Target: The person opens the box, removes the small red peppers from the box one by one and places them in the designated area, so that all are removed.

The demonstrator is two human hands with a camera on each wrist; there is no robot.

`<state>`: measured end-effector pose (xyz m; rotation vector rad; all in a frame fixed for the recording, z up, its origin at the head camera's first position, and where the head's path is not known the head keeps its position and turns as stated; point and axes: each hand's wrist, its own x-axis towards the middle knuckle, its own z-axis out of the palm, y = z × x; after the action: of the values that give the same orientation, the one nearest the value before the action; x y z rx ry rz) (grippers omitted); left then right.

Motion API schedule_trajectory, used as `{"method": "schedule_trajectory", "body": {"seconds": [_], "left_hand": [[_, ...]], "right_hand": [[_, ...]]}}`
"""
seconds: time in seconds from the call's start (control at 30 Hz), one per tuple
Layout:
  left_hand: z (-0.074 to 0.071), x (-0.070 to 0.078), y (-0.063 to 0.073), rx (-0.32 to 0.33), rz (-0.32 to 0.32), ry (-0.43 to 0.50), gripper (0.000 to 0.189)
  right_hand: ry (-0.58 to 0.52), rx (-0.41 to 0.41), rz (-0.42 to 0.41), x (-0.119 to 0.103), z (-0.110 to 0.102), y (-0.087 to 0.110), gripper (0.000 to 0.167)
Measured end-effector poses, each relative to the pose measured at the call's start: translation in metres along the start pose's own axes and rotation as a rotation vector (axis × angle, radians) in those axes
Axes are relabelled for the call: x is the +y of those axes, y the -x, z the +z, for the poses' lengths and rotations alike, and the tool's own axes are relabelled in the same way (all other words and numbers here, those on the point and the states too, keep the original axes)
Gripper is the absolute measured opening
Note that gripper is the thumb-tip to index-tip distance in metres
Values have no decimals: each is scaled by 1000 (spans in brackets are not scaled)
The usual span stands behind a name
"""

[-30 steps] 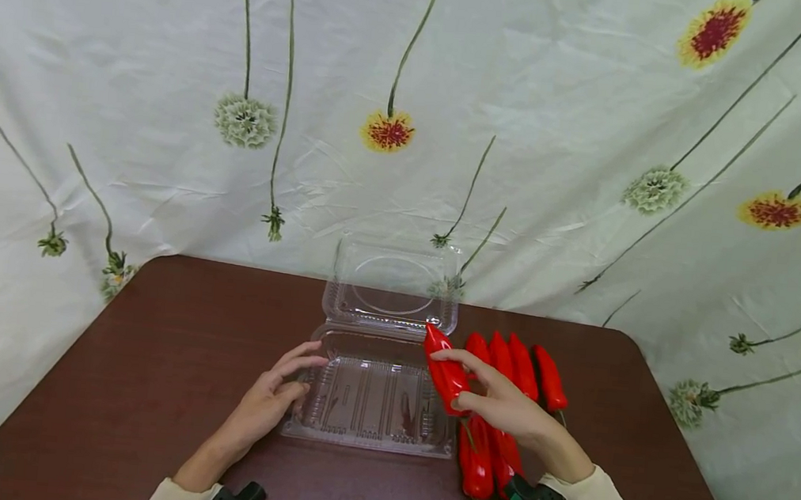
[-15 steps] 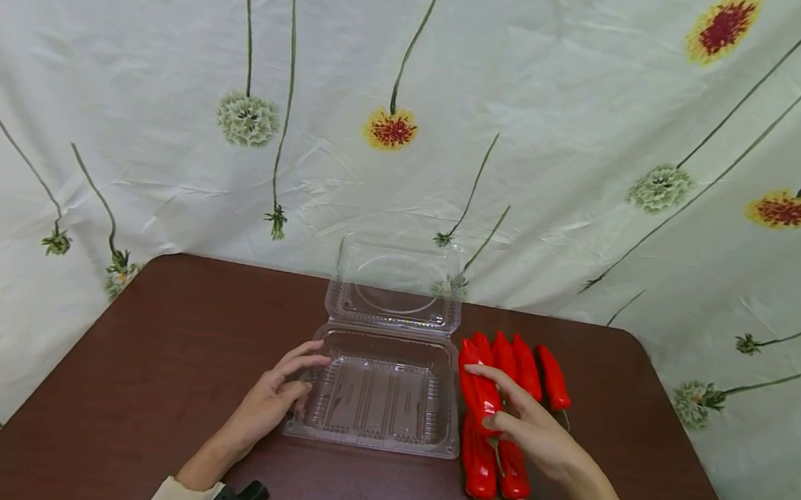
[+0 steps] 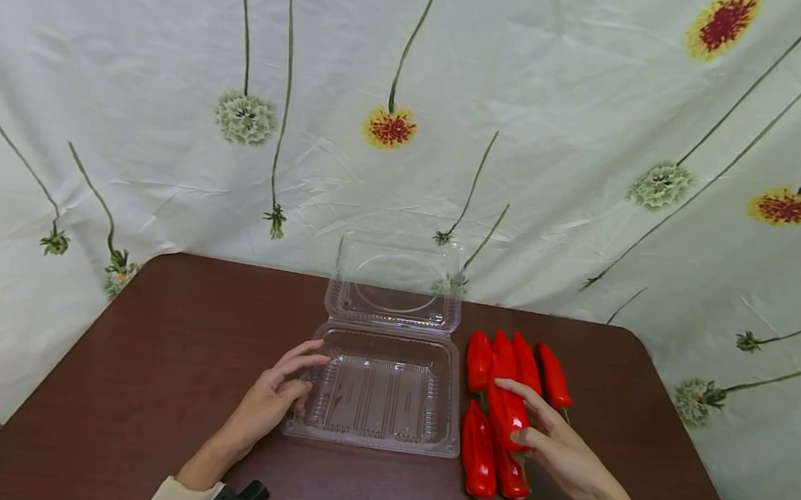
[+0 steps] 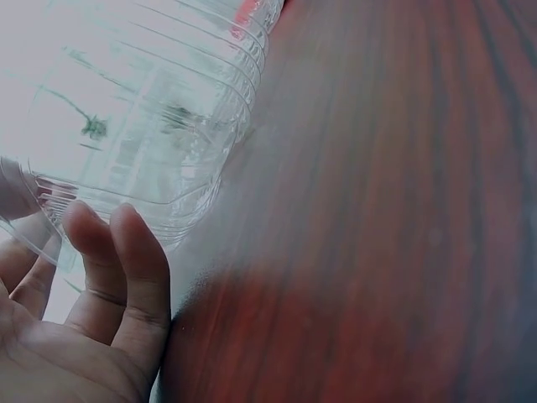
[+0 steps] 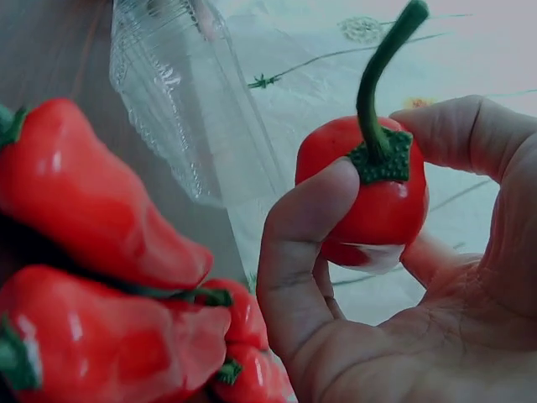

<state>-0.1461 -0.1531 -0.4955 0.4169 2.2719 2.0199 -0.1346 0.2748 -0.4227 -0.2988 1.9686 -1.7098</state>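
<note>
A clear plastic clamshell container [image 3: 376, 444] lies on the table with its lid [image 3: 398, 281] raised at the back. At its left rim my left hand [image 3: 273, 398] grips the edge, with fingers on both sides of the plastic wall [image 4: 168, 201]. My right hand [image 3: 558, 442] holds a red chili pepper [image 3: 504, 410] between thumb and fingers, above the other peppers. Seen close up in the right wrist view, this pepper [image 5: 361, 218] has its green stem toward the camera. More red peppers [image 3: 479, 455] lie in two rows right of the container.
The brown table [image 3: 167, 388] extends on both sides of the container. Behind it hangs a white cloth [image 3: 312, 115] printed with flowers. Both wrists carry dark bands, the left band [image 3: 239, 498] near the table's front.
My right hand has carried the held pepper rightward, from over the container's right edge to above the pepper rows. The left hand has stayed at the left rim.
</note>
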Motion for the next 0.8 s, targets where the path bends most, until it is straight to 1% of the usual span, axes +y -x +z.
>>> {"method": "schedule_trajectory", "body": {"seconds": [0.17,0.33,0.43,0.6,0.8], "left_hand": [[0,1,0,2,-1,-8,40],[1,3,-1,7,8,-29,40],[1,3,-2,13,17,-36,40],[2,3,-2,20,34,-41,40],[4,4,-2,25,32,-44,42]], "right_hand": [[-30,11,17,8,-6,8,64],[-42,67,45,15,-12,15,63],[-47,76,53,19,-15,18,62],[-24,83,39,27,-21,24,61],[19,132,71,37,-25,31,62]]}}
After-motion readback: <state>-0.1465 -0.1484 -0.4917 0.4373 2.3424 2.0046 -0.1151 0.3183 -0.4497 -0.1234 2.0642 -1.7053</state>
